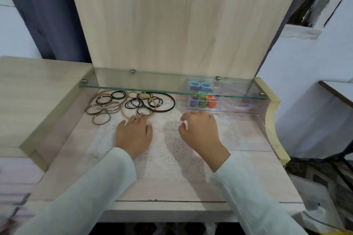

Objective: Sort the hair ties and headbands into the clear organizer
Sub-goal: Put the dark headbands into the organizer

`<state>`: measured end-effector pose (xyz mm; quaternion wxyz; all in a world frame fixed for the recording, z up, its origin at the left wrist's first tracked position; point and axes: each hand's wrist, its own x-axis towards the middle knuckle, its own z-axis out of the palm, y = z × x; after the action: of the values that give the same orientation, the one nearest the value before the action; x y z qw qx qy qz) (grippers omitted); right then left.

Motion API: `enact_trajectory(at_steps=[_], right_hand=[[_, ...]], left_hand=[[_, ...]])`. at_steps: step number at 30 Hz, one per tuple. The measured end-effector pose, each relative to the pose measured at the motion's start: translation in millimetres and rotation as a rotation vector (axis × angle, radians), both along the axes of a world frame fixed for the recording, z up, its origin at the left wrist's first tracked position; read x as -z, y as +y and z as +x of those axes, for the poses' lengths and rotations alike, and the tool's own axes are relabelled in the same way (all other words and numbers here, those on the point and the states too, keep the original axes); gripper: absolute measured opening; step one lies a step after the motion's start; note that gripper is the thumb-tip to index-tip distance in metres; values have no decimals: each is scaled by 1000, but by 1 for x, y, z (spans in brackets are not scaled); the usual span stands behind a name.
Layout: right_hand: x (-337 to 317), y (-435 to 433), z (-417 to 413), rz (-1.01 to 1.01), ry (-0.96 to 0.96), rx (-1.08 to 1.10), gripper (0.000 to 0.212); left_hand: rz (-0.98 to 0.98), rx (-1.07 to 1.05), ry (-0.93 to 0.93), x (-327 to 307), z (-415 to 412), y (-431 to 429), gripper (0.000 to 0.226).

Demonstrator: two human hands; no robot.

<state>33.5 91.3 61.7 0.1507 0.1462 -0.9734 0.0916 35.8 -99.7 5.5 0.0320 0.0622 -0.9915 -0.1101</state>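
Desk [66, 168] | left hand [134, 133] touching tan headband [122, 111] | right hand [198, 131] beside organizer [235, 112]

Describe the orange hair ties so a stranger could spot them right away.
Under the glass shelf, find the clear organizer on the right. In its front row of small stacks, the orange hair ties stand rightmost, next to the green stack; nothing else there is orange.

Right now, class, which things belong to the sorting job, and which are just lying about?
Job: loose ties, gold headband, black headband, organizer, sorted ties, purple headband, left hand, right hand.
Lying about: glass shelf, lace mat.
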Motion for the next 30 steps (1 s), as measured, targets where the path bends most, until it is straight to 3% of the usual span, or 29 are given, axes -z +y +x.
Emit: enact_trajectory(at_steps=[7,14,30], right_hand=[[0,-54,-16,248,-171,-95,34],[13,-71,-36,364,-128,-42,39],[20,-61,-51,279,-245,-6,35]], left_hand=[[-18,43,33,-5,4,-21,44],[90,16,134,-3,13,-42,37],[39,87,150,-22,6,-60,5]])
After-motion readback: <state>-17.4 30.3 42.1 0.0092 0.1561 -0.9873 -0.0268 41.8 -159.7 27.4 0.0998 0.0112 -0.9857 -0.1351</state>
